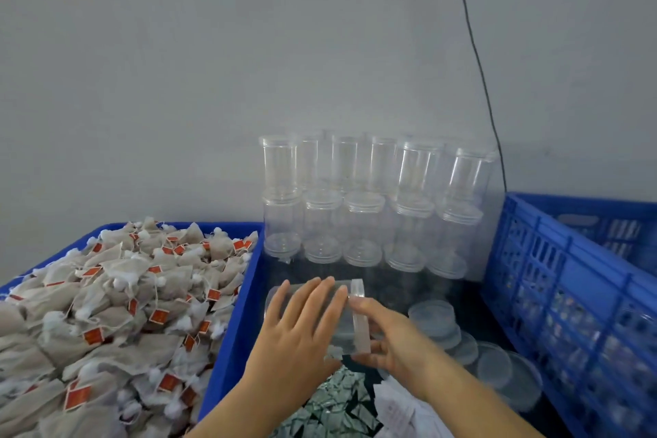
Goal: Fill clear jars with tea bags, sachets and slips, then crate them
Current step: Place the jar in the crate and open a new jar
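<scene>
A clear jar (343, 290) lies on its side in front of me, its lid (359, 322) facing right. My left hand (302, 327) wraps over the jar's body from the near side. My right hand (387, 341) grips the lid's rim with fingers and thumb. To the left, a blue tray (231, 348) is heaped with beige tea bags (117, 313) bearing red tags. Silver-green sachets (330, 405) and white paper slips (401, 409) lie below my hands. A blue slatted crate (569, 295) stands at the right, with jars dimly visible inside.
Empty clear jars (362, 199) are stacked two high against the grey wall behind my hands. Loose clear lids (462, 341) lie in overlapping piles between my right hand and the crate. A black cable (476, 57) hangs down the wall.
</scene>
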